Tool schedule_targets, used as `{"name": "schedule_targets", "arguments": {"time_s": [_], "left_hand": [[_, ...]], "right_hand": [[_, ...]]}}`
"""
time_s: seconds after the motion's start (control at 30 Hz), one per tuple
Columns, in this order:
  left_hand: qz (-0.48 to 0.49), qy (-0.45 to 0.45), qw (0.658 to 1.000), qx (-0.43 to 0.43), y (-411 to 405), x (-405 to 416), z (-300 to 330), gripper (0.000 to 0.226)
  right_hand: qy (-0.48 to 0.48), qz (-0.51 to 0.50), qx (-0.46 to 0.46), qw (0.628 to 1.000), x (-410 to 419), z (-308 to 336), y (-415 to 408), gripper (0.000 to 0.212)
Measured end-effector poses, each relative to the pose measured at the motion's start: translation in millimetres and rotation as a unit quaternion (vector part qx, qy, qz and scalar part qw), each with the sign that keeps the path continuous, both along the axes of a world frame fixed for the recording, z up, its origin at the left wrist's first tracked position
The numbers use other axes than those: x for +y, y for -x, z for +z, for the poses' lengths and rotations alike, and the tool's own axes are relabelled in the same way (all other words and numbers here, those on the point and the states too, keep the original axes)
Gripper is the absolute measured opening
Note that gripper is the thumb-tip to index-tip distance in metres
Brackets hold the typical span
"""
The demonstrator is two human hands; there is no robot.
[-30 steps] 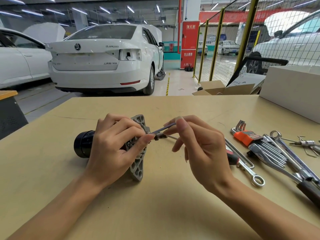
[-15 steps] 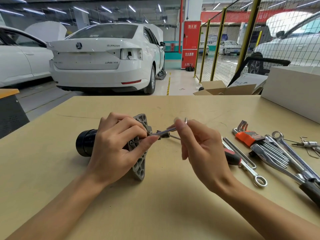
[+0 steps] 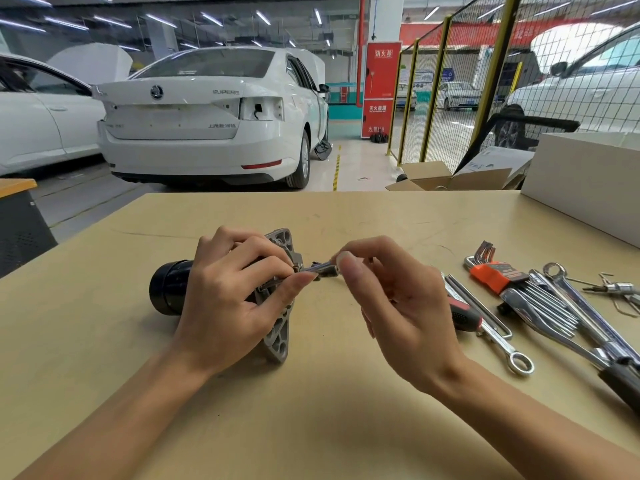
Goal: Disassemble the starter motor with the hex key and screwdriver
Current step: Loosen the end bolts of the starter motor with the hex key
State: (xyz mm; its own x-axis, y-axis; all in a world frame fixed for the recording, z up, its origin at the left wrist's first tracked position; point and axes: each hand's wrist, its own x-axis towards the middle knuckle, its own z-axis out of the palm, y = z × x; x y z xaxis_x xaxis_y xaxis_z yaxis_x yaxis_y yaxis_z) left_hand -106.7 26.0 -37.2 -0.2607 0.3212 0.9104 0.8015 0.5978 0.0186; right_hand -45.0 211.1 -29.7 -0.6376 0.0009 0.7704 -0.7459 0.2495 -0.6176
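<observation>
Nearest the front edge of the counter (image 3: 311, 427), two bare forearms reach in toward the middle. The left hand (image 3: 232, 303) curls over the starter motor (image 3: 277, 306), fingers wrapped across its grey cast flange and the thumb stretched toward the tool. The right hand (image 3: 398, 306) pinches a thin hex key (image 3: 317, 267) between thumb and fingertips, its tip set against the flange face; the fastener itself is hidden by the fingers.

The motor lies on its side around the middle of the counter, black round body (image 3: 169, 289) toward the left edge, flange standing on its rim. It looks heavy and rigid, all metal; the smooth black barrel would likely roll and slip, so the ribbed flange is the better place to clamp it. The key is slim and stiff, likely to cam out if tilted, so it probably wants straight seating and a grip far out on the arm.

Toward the right edge lie a screwdriver (image 3: 462, 315) with a black and red handle, a ring spanner (image 3: 498, 341), a set of hex keys (image 3: 509, 282) in an orange holder, and further chrome wrenches (image 3: 581, 317). A white box (image 3: 585, 174) stands at the far right corner. Beyond the far edge stands a white car (image 3: 207, 123).
</observation>
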Motion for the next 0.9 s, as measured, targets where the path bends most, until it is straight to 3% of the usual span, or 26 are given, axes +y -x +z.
{"name": "schedule_targets", "arguments": {"time_s": [0.17, 0.4, 0.67, 0.9], "left_hand": [[0.002, -0.002, 1.000, -0.001, 0.3, 1.3, 0.3, 0.037], [0.005, -0.005, 1.000, -0.004, 0.8, 1.0, -0.1, 0.035], [0.002, -0.004, 1.000, -0.008, -0.7, 0.8, 1.4, 0.037], [-0.001, -0.004, 1.000, -0.009, -1.0, 0.2, 0.6, 0.037]], "right_hand": [[0.041, 0.001, 0.000, 0.999, 1.1, -0.3, 1.4, 0.046], [0.045, -0.065, -0.065, 0.995, 2.8, 0.2, 5.2, 0.046], [0.033, -0.038, -0.078, 0.996, 3.9, -1.6, 8.4, 0.047], [0.000, -0.039, -0.032, 0.999, 0.5, -2.8, 5.7, 0.015]]}}
